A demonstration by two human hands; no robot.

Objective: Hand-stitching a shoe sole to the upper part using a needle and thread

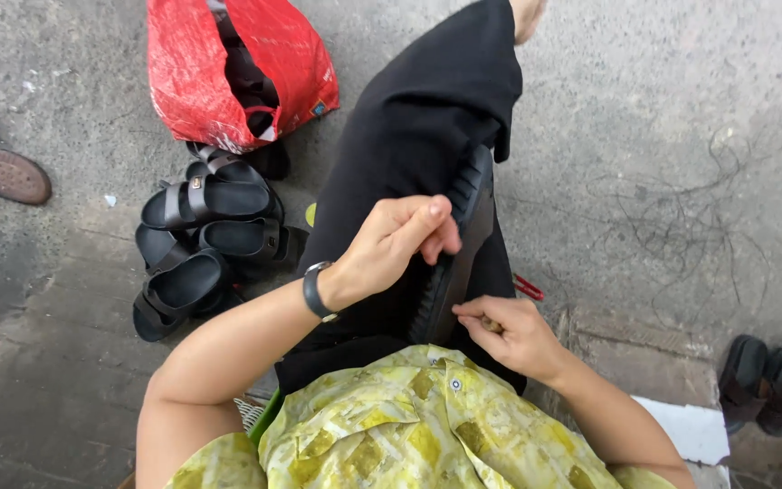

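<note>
posture: person sat on the concrete ground (662, 109), one leg in black trousers (409, 136) stretched forward, yellow patterned shirt (409, 426) at the bottom of the head view.
work item: black sandal sole (456, 249), ridged tread showing, lay on edge along the thigh, between both hands.
left hand: left hand (395, 244) gripped the sole's upper edge, fingers curled together over the rim, thumb on top; black wristband (315, 292) on that wrist.
right hand: right hand (509, 330) sat at the sole's near end, fingertips pinched on something small and pale; could not tell what it was.
step in hand: judged as edge work on the sole, left hand steadying, right hand working the near end; looked mid-step, not finishing.
next move needs: likely a firm left grip so the sole stayed on edge, and the right pinch kept tight against the rim.
beside left: pile of black strapped sandals (201, 244) just below a red woven bag (228, 63).
other: red-handled tool (529, 288) on the ground beside the thigh, mostly hidden; brown shoe (2, 172) far left; dark shoes (767, 385) far right.
</note>
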